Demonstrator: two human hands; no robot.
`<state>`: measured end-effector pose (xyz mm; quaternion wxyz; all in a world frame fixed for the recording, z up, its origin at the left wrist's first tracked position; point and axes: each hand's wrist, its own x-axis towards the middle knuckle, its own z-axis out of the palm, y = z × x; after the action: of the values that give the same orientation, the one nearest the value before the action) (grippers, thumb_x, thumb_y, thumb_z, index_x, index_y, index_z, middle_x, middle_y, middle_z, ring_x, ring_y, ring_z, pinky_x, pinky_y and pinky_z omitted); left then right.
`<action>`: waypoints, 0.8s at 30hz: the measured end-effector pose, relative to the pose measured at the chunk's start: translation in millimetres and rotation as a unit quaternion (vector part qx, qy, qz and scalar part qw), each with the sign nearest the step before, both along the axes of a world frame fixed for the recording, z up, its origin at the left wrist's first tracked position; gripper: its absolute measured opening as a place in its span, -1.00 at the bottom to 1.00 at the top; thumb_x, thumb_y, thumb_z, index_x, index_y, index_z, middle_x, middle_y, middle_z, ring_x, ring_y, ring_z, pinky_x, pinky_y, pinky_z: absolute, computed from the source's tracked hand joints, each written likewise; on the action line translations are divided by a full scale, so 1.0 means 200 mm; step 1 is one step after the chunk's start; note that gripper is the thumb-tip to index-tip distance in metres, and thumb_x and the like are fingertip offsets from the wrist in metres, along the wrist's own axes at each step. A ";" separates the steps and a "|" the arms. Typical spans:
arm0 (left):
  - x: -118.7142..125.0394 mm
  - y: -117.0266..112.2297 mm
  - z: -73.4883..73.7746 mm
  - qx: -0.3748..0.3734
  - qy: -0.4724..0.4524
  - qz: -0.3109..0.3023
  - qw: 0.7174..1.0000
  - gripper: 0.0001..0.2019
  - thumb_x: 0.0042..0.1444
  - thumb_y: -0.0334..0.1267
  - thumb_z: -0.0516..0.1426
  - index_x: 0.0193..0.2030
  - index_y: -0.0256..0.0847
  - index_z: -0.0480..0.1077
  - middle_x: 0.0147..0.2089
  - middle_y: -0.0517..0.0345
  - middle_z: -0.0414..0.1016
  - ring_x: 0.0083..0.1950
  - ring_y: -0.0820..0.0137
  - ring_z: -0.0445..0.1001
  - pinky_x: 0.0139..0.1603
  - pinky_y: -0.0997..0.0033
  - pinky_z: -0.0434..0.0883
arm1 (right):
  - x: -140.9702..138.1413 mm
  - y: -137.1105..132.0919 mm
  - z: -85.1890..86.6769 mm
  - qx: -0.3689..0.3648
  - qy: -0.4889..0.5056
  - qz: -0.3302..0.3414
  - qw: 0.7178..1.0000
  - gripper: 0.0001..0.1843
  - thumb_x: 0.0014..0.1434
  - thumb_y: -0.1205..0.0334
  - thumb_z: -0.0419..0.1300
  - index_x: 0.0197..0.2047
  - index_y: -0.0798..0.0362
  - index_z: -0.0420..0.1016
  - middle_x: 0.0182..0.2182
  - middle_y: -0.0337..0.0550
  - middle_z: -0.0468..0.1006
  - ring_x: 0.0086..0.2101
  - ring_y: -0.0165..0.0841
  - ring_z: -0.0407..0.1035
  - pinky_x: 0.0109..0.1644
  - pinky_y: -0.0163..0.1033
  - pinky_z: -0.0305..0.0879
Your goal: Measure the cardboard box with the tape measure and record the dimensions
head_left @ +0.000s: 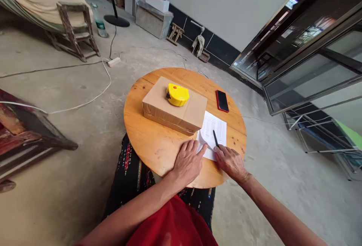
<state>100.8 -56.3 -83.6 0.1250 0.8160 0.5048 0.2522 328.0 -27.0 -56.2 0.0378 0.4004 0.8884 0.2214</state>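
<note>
A round wooden table [158, 144] stands in front of me. On it lies a flat cardboard box [166, 108] with a yellow tape measure [177, 94] on top. A printed white sheet of paper [216, 127] lies to the right of the box. My left hand [188, 163] rests flat on the table, fingers stretched, touching the sheet's near left corner. My right hand [230, 161] is closed around a black pen [215, 138] whose tip points up across the paper. A red phone [222, 100] lies at the table's far right.
The floor is bare concrete. A wooden chair [75, 27] and a plastic bottle [99, 20] stand at the far left, with white cables [93, 95] across the floor. A dark framed glass door [308, 57] leans at the right. A metal box [152, 20] sits by the wall.
</note>
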 end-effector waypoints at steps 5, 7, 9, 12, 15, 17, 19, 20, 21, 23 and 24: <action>0.02 0.02 -0.01 -0.003 0.010 0.013 1.000 -0.44 0.21 -0.22 0.10 0.36 -0.12 0.15 0.17 -0.07 0.32 0.19 0.10 0.25 0.23 0.06 0.18 | -0.03 0.00 0.01 -0.007 0.032 -0.003 0.999 -0.81 0.25 0.41 0.10 -0.32 0.06 0.52 -0.23 -0.09 0.65 -0.38 -0.32 0.43 -0.17 -0.19 0.16; 0.02 0.03 -0.01 -0.002 0.012 0.018 1.000 -0.43 0.20 -0.22 0.11 0.35 -0.13 0.15 0.14 -0.07 0.33 0.16 0.10 0.26 0.20 0.06 0.19 | -0.04 0.01 0.02 -0.023 0.065 -0.016 0.997 -0.81 0.25 0.42 0.10 -0.32 0.05 0.52 -0.25 -0.13 0.65 -0.34 -0.31 0.45 -0.09 -0.19 0.16; 0.03 0.04 -0.01 -0.002 0.012 0.020 1.000 -0.44 0.19 -0.21 0.12 0.34 -0.14 0.17 0.12 -0.07 0.35 0.14 0.10 0.26 0.18 0.05 0.20 | -0.04 0.02 0.02 -0.024 0.102 -0.043 0.994 -0.81 0.23 0.42 0.11 -0.34 0.05 0.51 -0.29 -0.15 0.65 -0.35 -0.31 0.44 -0.10 -0.21 0.17; 0.02 0.04 -0.01 0.000 0.007 0.021 1.000 -0.46 0.19 -0.20 0.12 0.32 -0.15 0.20 0.11 -0.07 0.35 0.13 0.09 0.26 0.18 0.05 0.20 | -0.03 0.05 0.01 -0.018 0.123 -0.076 0.989 -0.82 0.19 0.42 0.11 -0.40 0.05 0.48 -0.37 -0.14 0.63 -0.41 -0.31 0.41 -0.16 -0.23 0.16; 0.02 0.04 0.00 0.003 0.003 0.024 1.000 -0.46 0.19 -0.19 0.13 0.30 -0.18 0.21 0.12 -0.08 0.34 0.15 0.09 0.25 0.19 0.05 0.19 | -0.02 0.07 0.01 -0.032 0.117 -0.092 0.988 -0.81 0.18 0.40 0.11 -0.43 0.05 0.47 -0.41 -0.14 0.61 -0.41 -0.29 0.41 -0.16 -0.21 0.14; 0.01 0.03 0.00 0.004 0.003 0.025 1.000 -0.48 0.18 -0.17 0.13 0.28 -0.20 0.23 0.12 -0.09 0.35 0.15 0.09 0.25 0.19 0.05 0.18 | -0.03 0.07 0.01 -0.045 0.112 -0.100 0.988 -0.82 0.20 0.37 0.11 -0.41 0.05 0.48 -0.42 -0.14 0.60 -0.40 -0.27 0.42 -0.16 -0.19 0.13; 0.01 0.03 0.01 0.005 0.004 0.025 1.000 -0.51 0.19 -0.16 0.13 0.25 -0.21 0.26 0.11 -0.09 0.36 0.15 0.09 0.25 0.19 0.06 0.18 | -0.04 0.06 0.01 -0.049 0.111 -0.105 0.987 -0.86 0.21 0.33 0.12 -0.30 0.07 0.52 -0.39 -0.12 0.61 -0.36 -0.24 0.43 -0.15 -0.17 0.13; 0.01 0.03 0.01 0.006 0.004 0.023 1.000 -0.53 0.19 -0.16 0.13 0.23 -0.22 0.27 0.11 -0.09 0.36 0.14 0.09 0.26 0.19 0.06 0.19 | -0.05 0.05 0.00 -0.050 0.113 -0.108 0.986 -0.84 0.20 0.32 0.12 -0.22 0.09 0.52 -0.36 -0.09 0.62 -0.33 -0.21 0.44 -0.13 -0.16 0.13; 0.00 0.03 0.01 0.006 0.005 0.022 1.000 -0.55 0.19 -0.17 0.13 0.21 -0.23 0.29 0.12 -0.10 0.36 0.14 0.10 0.26 0.18 0.06 0.19 | -0.06 0.04 0.00 -0.058 0.122 -0.119 0.984 -0.80 0.19 0.32 0.11 -0.15 0.12 0.52 -0.31 -0.05 0.62 -0.30 -0.18 0.44 -0.11 -0.14 0.13; 0.00 0.03 0.01 0.005 0.006 0.021 1.000 -0.58 0.19 -0.18 0.13 0.17 -0.24 0.30 0.12 -0.10 0.36 0.13 0.11 0.26 0.17 0.07 0.20 | -0.09 0.03 0.00 -0.097 0.152 -0.154 0.972 -0.73 0.18 0.31 0.09 -0.08 0.15 0.51 -0.26 0.04 0.62 -0.24 -0.13 0.43 -0.06 -0.10 0.12; 0.00 0.03 0.02 0.004 0.008 0.021 1.000 -0.59 0.19 -0.19 0.13 0.16 -0.24 0.31 0.11 -0.10 0.36 0.12 0.11 0.27 0.17 0.07 0.21 | -0.09 0.03 0.01 -0.122 0.167 -0.174 0.963 -0.74 0.18 0.30 0.07 -0.11 0.15 0.52 -0.26 0.06 0.61 -0.23 -0.11 0.42 -0.05 -0.08 0.11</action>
<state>100.6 -50.3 -80.0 0.1121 0.8077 0.5217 0.2507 309.1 -21.7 -54.7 -0.0249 0.5721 0.8192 0.0315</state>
